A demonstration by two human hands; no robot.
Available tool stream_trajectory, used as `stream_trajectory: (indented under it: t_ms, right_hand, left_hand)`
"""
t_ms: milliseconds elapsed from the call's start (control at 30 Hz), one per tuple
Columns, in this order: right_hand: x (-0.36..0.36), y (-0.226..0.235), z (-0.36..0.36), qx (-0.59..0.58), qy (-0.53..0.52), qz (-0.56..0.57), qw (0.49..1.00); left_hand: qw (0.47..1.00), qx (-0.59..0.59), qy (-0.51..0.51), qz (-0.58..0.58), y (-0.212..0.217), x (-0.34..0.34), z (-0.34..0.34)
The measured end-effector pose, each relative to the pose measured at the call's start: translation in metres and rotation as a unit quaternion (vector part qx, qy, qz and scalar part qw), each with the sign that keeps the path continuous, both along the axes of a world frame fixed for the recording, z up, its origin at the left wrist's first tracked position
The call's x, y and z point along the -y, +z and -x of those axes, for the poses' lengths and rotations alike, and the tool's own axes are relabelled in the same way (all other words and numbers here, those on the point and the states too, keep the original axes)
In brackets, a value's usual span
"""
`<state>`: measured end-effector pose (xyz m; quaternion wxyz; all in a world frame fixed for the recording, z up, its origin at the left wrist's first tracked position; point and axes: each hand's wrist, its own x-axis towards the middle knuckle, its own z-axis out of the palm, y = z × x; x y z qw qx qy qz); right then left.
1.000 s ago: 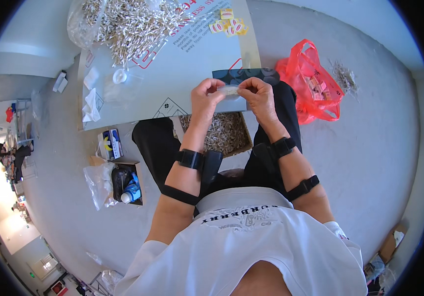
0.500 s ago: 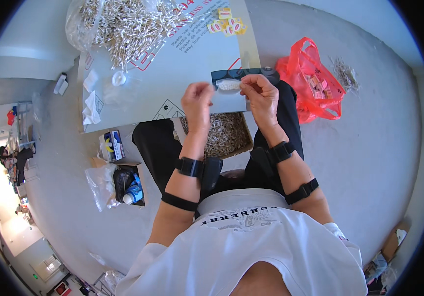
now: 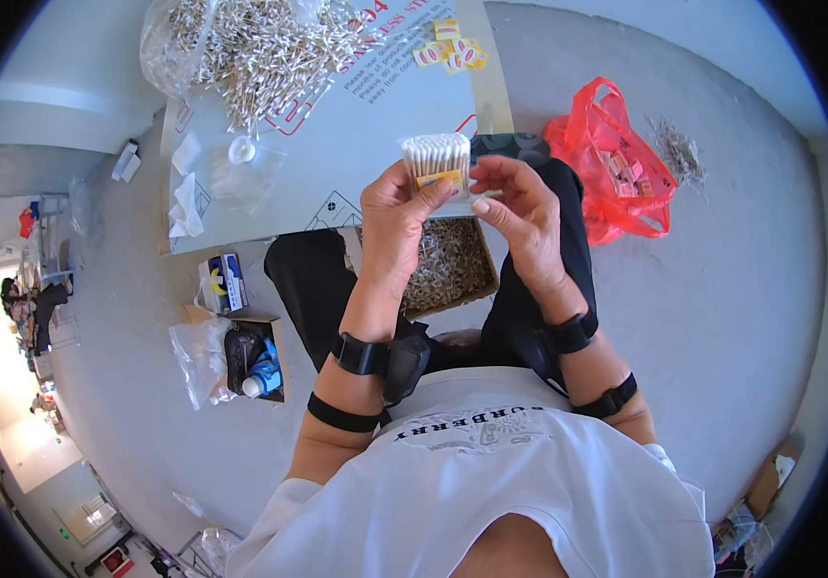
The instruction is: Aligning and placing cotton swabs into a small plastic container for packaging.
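My left hand (image 3: 397, 207) is closed round a bundle of cotton swabs (image 3: 433, 154) in a clear bag with a yellow label at its lower end. The white tips point up, away from me, and my thumb lies across the label. Close beside the bundle's right edge is my right hand (image 3: 522, 212), its thumb and fingers apart with nothing seen between them. Below my hands, between my knees, an open cardboard box (image 3: 479, 285) holds many loose swabs.
On the table (image 3: 327, 164) lie a large heap of swabs (image 3: 279, 58), yellow label cards (image 3: 452, 56), a white roll (image 3: 242, 149) and clear bags (image 3: 241, 183). A red plastic bag (image 3: 578, 144) with small packs stands on the right floor. Boxes (image 3: 224, 284) sit at left.
The bagged bundle has turned from end-on to upright, its yellow label now showing. My left hand has gripped it; my right thumb and fingers have come off it and spread.
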<state>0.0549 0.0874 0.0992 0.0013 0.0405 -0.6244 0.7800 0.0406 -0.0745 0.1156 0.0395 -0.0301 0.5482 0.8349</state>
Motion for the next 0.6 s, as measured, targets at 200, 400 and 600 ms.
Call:
stream_trajectory:
  t_ms: [200,400,600]
  right_hand:
    - [0.001,0.022,0.006,-0.018,0.067,-0.041,0.997]
    - [0.002,0.023,0.000,-0.043,0.031,0.009,0.999]
    - [0.003,0.026,-0.002,-0.067,0.024,-0.002,0.997]
  left_hand:
    - [0.993,-0.104,-0.002,0.051,0.001,0.004,-0.008]
    - [0.954,-0.227,-0.025,0.193,0.048,0.001,-0.009]
    - [0.870,-0.373,-0.015,0.322,0.060,0.001,-0.005]
